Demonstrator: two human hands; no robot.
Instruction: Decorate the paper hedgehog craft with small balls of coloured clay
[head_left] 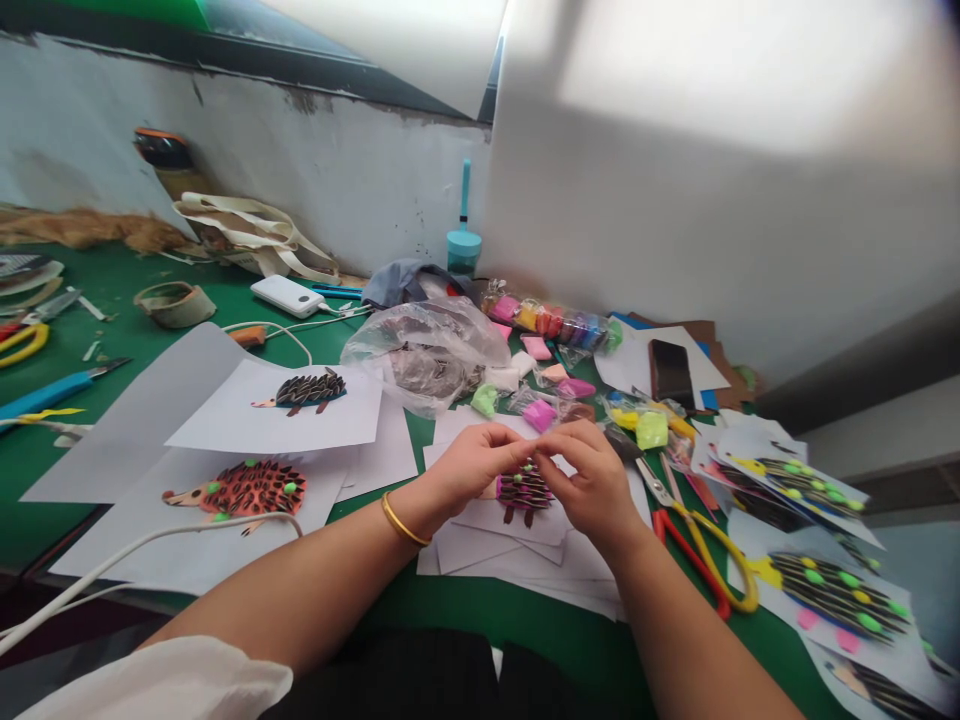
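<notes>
From head height we look forward and down through a single camera, with the green table close below across the lower frame and the white wall farther off along the top.

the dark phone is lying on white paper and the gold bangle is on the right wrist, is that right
Not quite: the gold bangle is on the left wrist, not the right, as the head view shows. The dark phone does lie on white paper.
</notes>
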